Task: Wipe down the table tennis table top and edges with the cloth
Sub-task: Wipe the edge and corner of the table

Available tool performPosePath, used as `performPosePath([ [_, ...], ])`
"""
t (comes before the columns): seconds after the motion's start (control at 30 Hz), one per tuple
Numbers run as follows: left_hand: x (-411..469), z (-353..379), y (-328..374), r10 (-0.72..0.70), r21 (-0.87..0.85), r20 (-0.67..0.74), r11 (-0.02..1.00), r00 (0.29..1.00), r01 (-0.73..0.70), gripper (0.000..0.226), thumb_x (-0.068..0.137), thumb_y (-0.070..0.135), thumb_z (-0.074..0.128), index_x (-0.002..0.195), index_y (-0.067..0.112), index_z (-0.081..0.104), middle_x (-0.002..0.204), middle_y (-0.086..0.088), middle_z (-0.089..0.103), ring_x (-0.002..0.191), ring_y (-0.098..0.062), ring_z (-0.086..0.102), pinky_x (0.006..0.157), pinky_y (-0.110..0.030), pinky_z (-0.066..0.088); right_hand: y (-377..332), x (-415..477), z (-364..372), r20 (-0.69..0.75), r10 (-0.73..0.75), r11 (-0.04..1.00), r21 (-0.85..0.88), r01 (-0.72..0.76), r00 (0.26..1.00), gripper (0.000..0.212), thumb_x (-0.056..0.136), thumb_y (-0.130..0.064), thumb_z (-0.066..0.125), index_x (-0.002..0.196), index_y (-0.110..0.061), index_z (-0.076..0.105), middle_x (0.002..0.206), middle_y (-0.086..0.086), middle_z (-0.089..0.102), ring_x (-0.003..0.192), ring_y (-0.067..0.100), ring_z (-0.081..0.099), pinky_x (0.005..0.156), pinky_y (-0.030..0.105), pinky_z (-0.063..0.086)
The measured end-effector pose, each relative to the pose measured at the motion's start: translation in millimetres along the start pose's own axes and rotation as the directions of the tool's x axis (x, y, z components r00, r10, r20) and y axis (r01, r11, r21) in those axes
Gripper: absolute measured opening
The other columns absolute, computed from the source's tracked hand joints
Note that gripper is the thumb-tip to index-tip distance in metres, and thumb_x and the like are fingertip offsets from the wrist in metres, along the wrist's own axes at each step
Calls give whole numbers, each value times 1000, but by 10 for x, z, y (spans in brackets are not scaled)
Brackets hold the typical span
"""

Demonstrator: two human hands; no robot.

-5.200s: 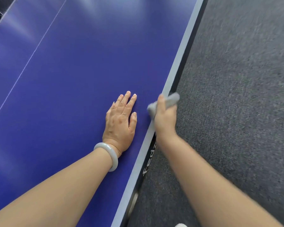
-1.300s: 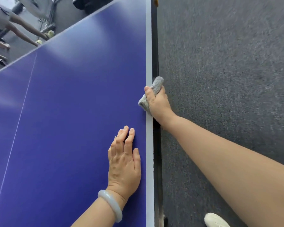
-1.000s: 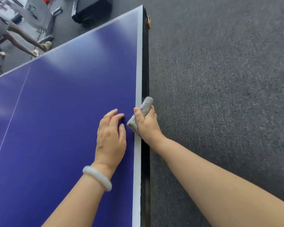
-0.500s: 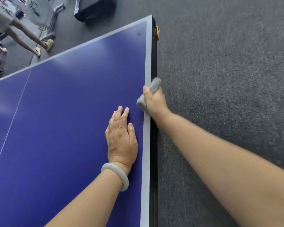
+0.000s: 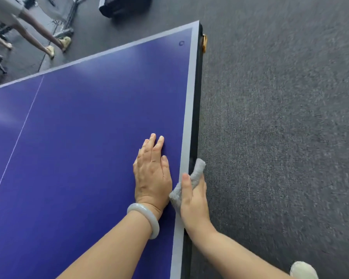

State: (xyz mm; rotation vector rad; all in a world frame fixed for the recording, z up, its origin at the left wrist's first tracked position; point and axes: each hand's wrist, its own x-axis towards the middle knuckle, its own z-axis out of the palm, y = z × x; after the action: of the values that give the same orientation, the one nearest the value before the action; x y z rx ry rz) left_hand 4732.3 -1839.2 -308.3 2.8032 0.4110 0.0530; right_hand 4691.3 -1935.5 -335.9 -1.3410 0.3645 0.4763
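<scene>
Half the cloth [image 5: 198, 169] — under right hand [image 5: 194, 204]

Bright, soft glare (edges blurred)

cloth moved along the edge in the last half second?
Yes. The cloth in the right hand slid back along the table edge, away from the far corner, toward the person.
</scene>
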Motion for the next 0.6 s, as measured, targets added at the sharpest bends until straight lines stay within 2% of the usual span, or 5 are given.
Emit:
performPosePath([
  [0.1, -1, 0, 0, 3, -1, 5, 1000, 1000, -3, 49, 102, 17, 38, 151, 26, 35, 161, 10, 23, 149, -12, 15, 121, -44, 16, -254, 558, 11, -48, -76, 997, -37, 74, 996, 63, 104, -42, 37, 158, -18, 16, 152, 0, 31, 143, 6, 24, 120, 24, 15],
  [0.23, -10, 4, -12, 9, 28, 5, 1000, 1000, -9, 49, 102, 19, 37, 151, 25, 34, 161, 9, 23, 149, -14, 16, 121, -44, 18, -678, 1405, -20, -51, -52, 998, -50, 50, 997, 65, 104, -46, 36, 157, -11, 19, 155, 15, 35, 144, 26, 33, 120, 44, 24],
  [0.33, -21, 22, 5, 10, 60, 3, 998, 1000, -11, 50, 101, 21, 34, 151, 24, 34, 161, 7, 22, 149, -16, 18, 121, -42, 18, -780, 1553, -43, -60, -64, 998, -34, 62, 996, 65, 103, -49, 38, 156, -15, 22, 152, 12, 41, 143, 24, 36, 120, 43, 26],
  [0.47, -35, 16, 19, 26, 127, 6, 992, 1000, -26, 53, 99, 26, 24, 151, 23, 31, 161, 5, 21, 148, -18, 19, 120, -39, 15, -516, 969, -12, -61, -48, 998, -42, 46, 997, 70, 98, -59, 41, 157, -26, 22, 147, 7, 47, 139, 19, 41, 118, 43, 29],
  [0.6, -21, 15, 59, 32, 185, 11, 982, 999, -33, 59, 95, 30, 19, 149, 18, 36, 160, 0, 26, 147, -22, 26, 118, -43, 23, -299, 507, 6, -70, -24, 1000, -3, 24, 997, 81, 86, -65, 39, 156, -29, 23, 154, -8, 39, 144, 5, 33, 122, 38, 25],
])
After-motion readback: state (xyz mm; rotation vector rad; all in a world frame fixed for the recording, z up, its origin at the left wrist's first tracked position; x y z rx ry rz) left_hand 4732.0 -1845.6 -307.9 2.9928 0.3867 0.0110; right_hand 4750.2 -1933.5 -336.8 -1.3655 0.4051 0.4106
